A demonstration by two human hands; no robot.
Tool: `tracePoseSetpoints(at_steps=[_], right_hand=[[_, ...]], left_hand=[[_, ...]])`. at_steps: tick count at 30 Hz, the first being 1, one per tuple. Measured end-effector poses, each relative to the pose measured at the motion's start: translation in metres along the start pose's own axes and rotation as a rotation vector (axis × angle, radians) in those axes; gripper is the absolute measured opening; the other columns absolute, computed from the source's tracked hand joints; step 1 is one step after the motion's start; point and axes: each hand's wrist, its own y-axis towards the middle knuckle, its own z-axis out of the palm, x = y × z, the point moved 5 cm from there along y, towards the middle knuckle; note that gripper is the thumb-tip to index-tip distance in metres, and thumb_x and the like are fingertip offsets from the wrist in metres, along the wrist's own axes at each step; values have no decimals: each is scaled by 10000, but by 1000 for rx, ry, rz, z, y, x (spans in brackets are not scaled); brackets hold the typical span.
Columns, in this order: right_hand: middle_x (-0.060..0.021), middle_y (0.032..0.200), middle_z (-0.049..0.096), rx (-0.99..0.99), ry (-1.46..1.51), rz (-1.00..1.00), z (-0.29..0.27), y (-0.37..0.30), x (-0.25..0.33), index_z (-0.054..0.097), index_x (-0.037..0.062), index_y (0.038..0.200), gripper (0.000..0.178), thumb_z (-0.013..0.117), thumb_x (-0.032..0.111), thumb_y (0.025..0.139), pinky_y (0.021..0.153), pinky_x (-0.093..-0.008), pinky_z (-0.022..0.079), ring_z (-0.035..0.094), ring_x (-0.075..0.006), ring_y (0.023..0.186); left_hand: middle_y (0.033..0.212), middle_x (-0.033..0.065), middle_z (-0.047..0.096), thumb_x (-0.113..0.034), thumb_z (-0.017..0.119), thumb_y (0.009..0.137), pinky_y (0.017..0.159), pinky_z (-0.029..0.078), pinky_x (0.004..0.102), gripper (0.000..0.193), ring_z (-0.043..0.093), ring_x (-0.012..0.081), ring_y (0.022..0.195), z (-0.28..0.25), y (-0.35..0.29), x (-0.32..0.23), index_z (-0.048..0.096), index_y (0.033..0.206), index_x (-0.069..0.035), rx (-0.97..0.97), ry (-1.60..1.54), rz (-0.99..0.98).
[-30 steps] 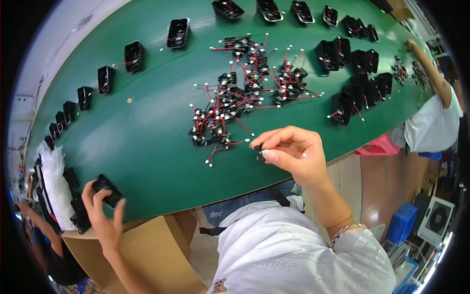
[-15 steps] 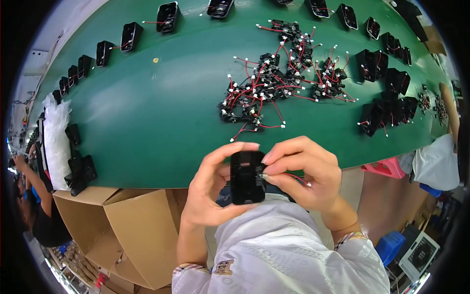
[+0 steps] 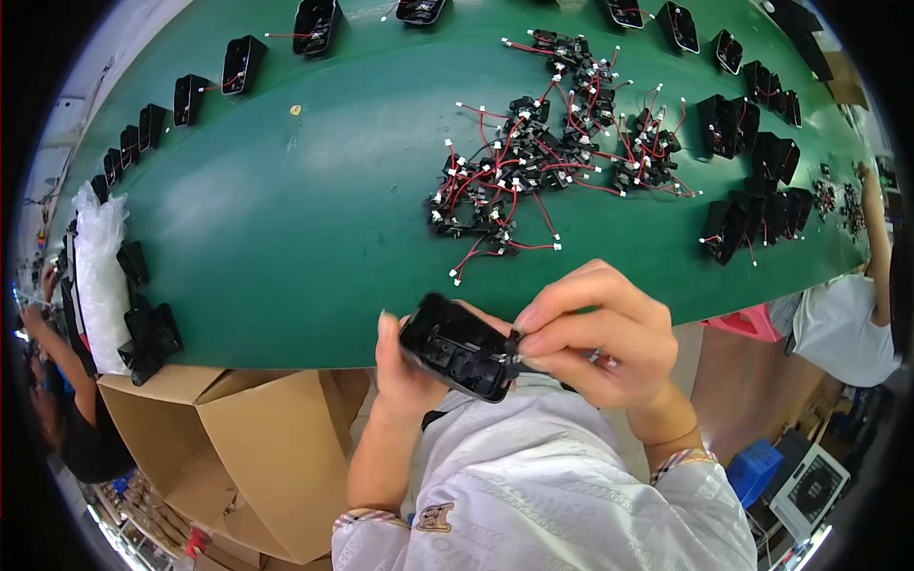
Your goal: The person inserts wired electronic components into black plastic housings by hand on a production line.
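Just over the table's near edge, my left hand (image 3: 404, 383) holds a black plastic housing (image 3: 455, 344), gripping it from the left and beneath. The housing is tilted, and its open hollow side with ribs inside faces up. At its right end my right hand (image 3: 614, 335) pinches a small black wired part (image 3: 513, 348) between thumb and fingers. A bit of pale connector shows among the right fingers, while most of the wire is hidden. Whether the part touches the housing I cannot tell. Ahead lies a heap of small black parts with red-and-black wires (image 3: 528, 157).
The green table (image 3: 286, 238) carries several black housings (image 3: 244, 65) along its far side and more housings (image 3: 731, 228) at right. Clear plastic wrap (image 3: 100, 276) lies at left. An open cardboard box (image 3: 271, 457) stands below the left edge. Other people (image 3: 847, 309) are at both sides.
The housing has turned from upright to a slant, and its hollow side now shows. My right hand has shifted slightly right, still pinching the small part; its wire is less visible.
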Motion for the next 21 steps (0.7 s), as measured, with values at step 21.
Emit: tracePoseSetpoints(at_steps=[21], right_hand=[[-110,883,648,-26,-56,116,-15,0,11,690,22,787,152,783,-19,674,589,-248,482,610,-170,734]], left_hand=[[1074,191,646,-531,439,965,792,548,348,661,649,234,914,7,-11,-32,538,1147,97,-266,783,705]])
